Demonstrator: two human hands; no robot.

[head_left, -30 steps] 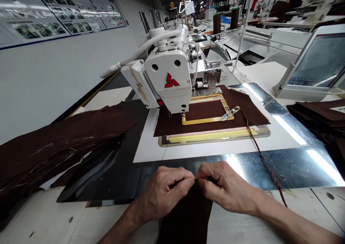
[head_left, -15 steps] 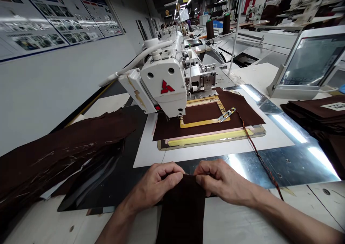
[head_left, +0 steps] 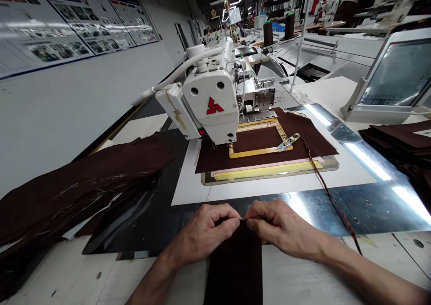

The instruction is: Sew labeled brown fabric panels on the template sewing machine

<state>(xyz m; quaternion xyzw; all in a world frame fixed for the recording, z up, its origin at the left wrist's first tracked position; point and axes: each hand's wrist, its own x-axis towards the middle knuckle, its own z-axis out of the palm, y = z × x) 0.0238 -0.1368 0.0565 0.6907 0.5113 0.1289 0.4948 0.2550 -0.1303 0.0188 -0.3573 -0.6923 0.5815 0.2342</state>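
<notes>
Both hands pinch the top edge of a narrow dark brown fabric piece (head_left: 235, 269) that hangs toward me over the near table edge. My left hand (head_left: 205, 233) grips its left corner, my right hand (head_left: 279, 228) its right corner, thumbs nearly touching. Beyond them a white sewing machine (head_left: 212, 103) with a red logo stands over brown fabric (head_left: 303, 139) clamped in a yellow frame (head_left: 266, 170). Small thread snips (head_left: 287, 142) lie on that fabric.
A long pile of brown fabric (head_left: 77, 183) lies at the left. Stacked brown pieces (head_left: 400, 139) sit at the right, below a tilted touchscreen (head_left: 393, 78). A twisted cord (head_left: 332, 199) runs from the snips toward me. Posters (head_left: 67, 22) hang on the left wall.
My hands stay pinched on the fabric's top edge and have drawn closer together again after spreading it slightly. The view has shifted a little; the machine and clamped fabric are unchanged.
</notes>
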